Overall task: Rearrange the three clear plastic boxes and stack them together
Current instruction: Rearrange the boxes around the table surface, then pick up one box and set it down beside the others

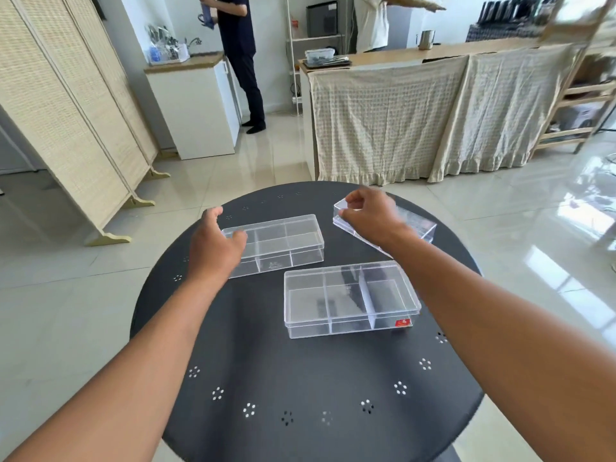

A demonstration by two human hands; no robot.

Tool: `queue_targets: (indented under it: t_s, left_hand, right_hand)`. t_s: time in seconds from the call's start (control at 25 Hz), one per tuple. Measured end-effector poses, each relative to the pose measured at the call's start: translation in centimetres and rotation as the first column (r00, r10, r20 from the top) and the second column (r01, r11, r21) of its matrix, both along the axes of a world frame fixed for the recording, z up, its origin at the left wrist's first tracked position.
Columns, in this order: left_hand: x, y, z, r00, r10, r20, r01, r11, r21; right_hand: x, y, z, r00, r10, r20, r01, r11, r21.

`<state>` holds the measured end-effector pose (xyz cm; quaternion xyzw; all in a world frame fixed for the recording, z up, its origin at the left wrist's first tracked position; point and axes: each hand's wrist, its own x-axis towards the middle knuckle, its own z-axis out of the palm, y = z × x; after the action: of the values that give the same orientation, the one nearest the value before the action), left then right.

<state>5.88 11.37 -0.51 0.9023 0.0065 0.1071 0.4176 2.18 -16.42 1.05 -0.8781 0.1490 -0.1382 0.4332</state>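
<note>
Three clear boxes, none stacked yet
Left hand [216, 250] open over far-left box [276, 243] — right hand [368, 216] fingers pinch far-right box [416, 225]; third box [350, 300] sits mid-surface [300, 378].

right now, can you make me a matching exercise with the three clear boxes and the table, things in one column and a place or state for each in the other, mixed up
Things
1. box with the red sticker
2. far left box
3. far right box
4. round table

Places or states
A. black, with small clusters of punched holes
B. lies nearest the person, no hand on it
C. set at an angle to the other two, under the right hand
D. its left end is at the left hand

Pairs: 1-B, 2-D, 3-C, 4-A
</note>
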Motion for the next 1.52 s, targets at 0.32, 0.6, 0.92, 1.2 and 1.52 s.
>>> queue_targets:
  t_s: [0.32,0.6,0.92,1.2,1.52]
  left_hand:
    - [2.4,-15.3,1.4,0.946,-0.312,-0.091,0.311,0.95,-0.015]
    - [7.0,-23.1,1.2,0.908,-0.26,-0.328,0.323,0.934,0.153]
    - [6.8,-24.4,0.3,0.794,-0.275,-0.543,0.363,0.93,0.06]
    - [5.1,-23.2,0.1,0.882,-0.254,-0.397,0.21,0.966,-0.152]
    - [3.4,-20.0,3.0,0.903,-0.389,-0.181,0.301,0.875,-0.378]
  right_hand:
    - [-6.8,-11.0,-1.5,0.903,-0.401,-0.158,0.403,0.915,-0.018]
    - [-4.9,-13.4,-5.3,0.859,-0.306,-0.41,0.408,0.893,0.188]
    - [-1.8,-16.3,-5.3,0.861,-0.356,-0.363,0.467,0.836,0.288]
    - [-3.6,-15.8,-3.3,0.925,-0.3,-0.234,0.375,0.615,0.693]
    - [-5.1,-15.2,0.1,0.959,-0.278,-0.054,0.238,0.687,0.686]
